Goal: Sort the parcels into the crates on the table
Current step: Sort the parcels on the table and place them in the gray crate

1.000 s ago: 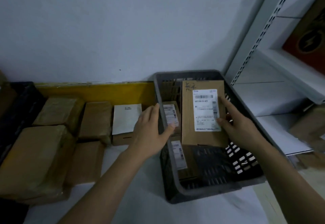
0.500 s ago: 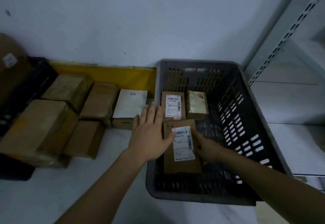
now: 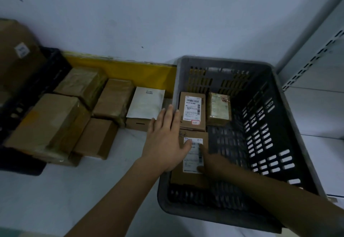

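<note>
Head view, grey crate (image 3: 290, 110): I saw it on the white table (image 3: 55, 199), three parcels inside
Labelled parcel (image 3: 191, 176): lay flat at the crate's near left corner
Left hand (image 3: 166, 141): fingers straight over the crate's left rim, thumb on the label
Right hand (image 3: 214, 164): fingers pressed flat on that parcel, blurred
Loose parcels (image 3: 111, 99): clustered left of the crate

Both forearms bare — no sleeves, left hand (image 3: 166, 140) and right hand (image 3: 214, 164) ungloved.
</note>
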{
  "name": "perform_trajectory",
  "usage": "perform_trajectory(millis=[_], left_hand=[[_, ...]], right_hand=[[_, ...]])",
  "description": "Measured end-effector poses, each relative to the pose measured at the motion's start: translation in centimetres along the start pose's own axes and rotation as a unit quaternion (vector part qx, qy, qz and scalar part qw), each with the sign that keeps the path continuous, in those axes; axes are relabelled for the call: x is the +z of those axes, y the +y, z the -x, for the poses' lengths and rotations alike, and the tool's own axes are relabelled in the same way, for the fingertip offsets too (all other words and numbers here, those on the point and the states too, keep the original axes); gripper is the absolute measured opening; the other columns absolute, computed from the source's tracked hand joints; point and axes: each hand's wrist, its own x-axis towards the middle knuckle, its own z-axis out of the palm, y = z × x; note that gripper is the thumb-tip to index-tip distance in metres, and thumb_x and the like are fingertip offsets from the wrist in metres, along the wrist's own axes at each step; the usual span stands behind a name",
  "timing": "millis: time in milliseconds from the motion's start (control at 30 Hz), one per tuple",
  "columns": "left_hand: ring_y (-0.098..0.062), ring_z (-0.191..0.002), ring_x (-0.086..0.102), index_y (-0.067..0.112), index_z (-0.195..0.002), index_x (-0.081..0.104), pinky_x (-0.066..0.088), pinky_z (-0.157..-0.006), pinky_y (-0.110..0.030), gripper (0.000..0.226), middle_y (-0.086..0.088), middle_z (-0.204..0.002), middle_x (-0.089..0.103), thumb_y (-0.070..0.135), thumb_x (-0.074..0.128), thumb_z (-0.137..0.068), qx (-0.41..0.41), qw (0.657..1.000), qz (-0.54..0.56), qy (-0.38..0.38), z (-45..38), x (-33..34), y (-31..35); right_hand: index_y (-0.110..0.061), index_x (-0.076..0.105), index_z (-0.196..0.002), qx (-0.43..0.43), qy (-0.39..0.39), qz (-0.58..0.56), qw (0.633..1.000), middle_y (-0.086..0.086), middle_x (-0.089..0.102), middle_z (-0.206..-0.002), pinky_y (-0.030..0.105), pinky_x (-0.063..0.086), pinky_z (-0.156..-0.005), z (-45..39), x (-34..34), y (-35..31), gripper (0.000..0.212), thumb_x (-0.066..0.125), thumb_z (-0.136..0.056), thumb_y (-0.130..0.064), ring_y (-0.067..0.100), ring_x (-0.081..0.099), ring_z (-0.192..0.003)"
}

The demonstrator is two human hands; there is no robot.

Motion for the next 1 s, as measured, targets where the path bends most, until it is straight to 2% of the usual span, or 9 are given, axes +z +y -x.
perform_trajectory(millis=[167, 267, 433, 500, 567, 700, 800, 900, 1000], left_hand=[[-0.023, -0.163, -0.016, 0.021, -0.170, -0.007, 0.006, -0.132, -0.055, 0.097, -0.001, -0.178, -0.018, 0.072, 0.038, -0.100, 0.001, 1.000, 0.003, 0.007, 0.0, 0.0, 0.0], [-0.023, -0.163, -0.015, 0.022, -0.170, -0.007, 0.007, -0.132, -0.055, 0.096, 0.000, -0.177, -0.017, 0.072, 0.038, -0.101, 0.000, 1.000, 0.004, 0.005, 0.1, -0.1, 0.0], [-0.021, -0.163, -0.011, 0.025, -0.171, -0.001, 0.004, -0.132, -0.054, 0.093, -0.001, -0.179, -0.010, 0.080, 0.024, -0.099, -0.005, 0.999, 0.048, 0.025, 0.2, -0.9, -1.0], [-0.022, -0.164, -0.004, 0.024, -0.171, 0.007, 0.006, -0.132, -0.053, 0.094, -0.003, -0.179, -0.002, 0.081, 0.013, -0.096, -0.020, 0.997, 0.054, 0.052, 0.4, -1.2, -2.6], [-0.025, -0.164, 0.001, 0.023, -0.171, 0.012, 0.008, -0.132, -0.054, 0.093, -0.005, -0.179, 0.005, 0.079, 0.013, -0.097, -0.046, 0.996, 0.037, 0.067, 0.6, -1.4, -4.7], [-0.032, -0.162, 0.011, 0.022, -0.169, 0.018, 0.016, -0.129, -0.059, 0.087, -0.010, -0.177, 0.015, 0.074, 0.020, -0.099, -0.089, 0.994, -0.022, 0.064, 1.4, -1.8, -8.9], [-0.035, -0.160, 0.018, 0.020, -0.167, 0.023, 0.021, -0.127, -0.060, 0.089, -0.013, -0.174, 0.022, 0.072, 0.018, -0.095, -0.103, 0.992, -0.045, 0.054, 1.6, -1.7, -12.3], [-0.036, -0.161, 0.016, 0.021, -0.168, 0.020, 0.019, -0.127, -0.058, 0.083, -0.013, -0.175, 0.020, 0.069, 0.030, -0.101, -0.099, 0.992, -0.057, 0.047, 1.3, -1.8, -15.4], [-0.036, -0.162, 0.012, 0.023, -0.169, 0.016, 0.018, -0.128, -0.057, 0.081, -0.012, -0.176, 0.017, 0.067, 0.035, -0.103, -0.082, 0.994, -0.062, 0.027, 0.8, -2.1, -18.3]], right_hand=[[-0.027, -0.022, -0.168, 0.005, -0.007, 0.086, 0.996, 0.013, 0.059, -0.151, 0.038, 0.059, -0.097, -0.3, 0.1, -0.4, 0.109, 0.063, -0.104, -0.052, 0.023, 0.069, -0.117], [-0.026, -0.016, -0.170, 0.004, 0.015, 0.147, 0.989, 0.014, 0.056, -0.151, 0.040, 0.060, -0.095, -0.5, -0.2, -0.4, 0.106, 0.060, -0.103, -0.059, 0.024, 0.067, -0.117], [-0.028, 0.026, -0.162, 0.009, 0.159, 0.164, 0.973, 0.011, 0.052, -0.152, 0.046, 0.056, -0.097, 1.0, -3.9, -1.8, 0.079, 0.054, -0.100, -0.068, 0.030, 0.058, -0.132], [-0.025, 0.019, -0.167, -0.002, 0.234, 0.185, 0.954, 0.013, 0.046, -0.158, 0.050, 0.052, -0.104, 2.4, -6.3, -2.5, 0.083, 0.042, -0.102, -0.073, 0.034, 0.049, -0.141], [-0.022, 0.016, -0.169, -0.018, 0.311, 0.173, 0.934, 0.015, 0.038, -0.166, 0.053, 0.045, -0.116, 3.8, -8.4, -3.5, 0.082, 0.029, -0.105, -0.073, 0.038, 0.039, -0.150], [-0.018, 0.032, -0.166, -0.055, 0.442, 0.116, 0.888, 0.019, 0.038, -0.168, 0.058, 0.037, -0.123, 6.2, -10.7, -6.6, 0.082, 0.018, -0.107, -0.072, 0.041, 0.033, -0.155], [-0.015, 0.037, -0.167, -0.080, 0.473, 0.099, 0.872, 0.022, 0.036, -0.170, 0.060, 0.029, -0.128, 7.3, -11.0, -10.2, 0.084, 0.019, -0.107, -0.071, 0.042, 0.028, -0.159], [-0.012, 0.039, -0.165, -0.103, 0.499, 0.092, 0.855, 0.023, 0.038, -0.168, 0.063, 0.032, -0.126, 7.9, -10.6, -14.7, 0.082, 0.023, -0.108, -0.070, 0.043, 0.028, -0.159], [-0.015, 0.035, -0.167, -0.100, 0.490, 0.094, 0.861, 0.020, 0.034, -0.171, 0.058, 0.027, -0.130, 7.4, -9.5, -19.6, 0.081, 0.025, -0.108, -0.070, 0.041, 0.024, -0.161]])
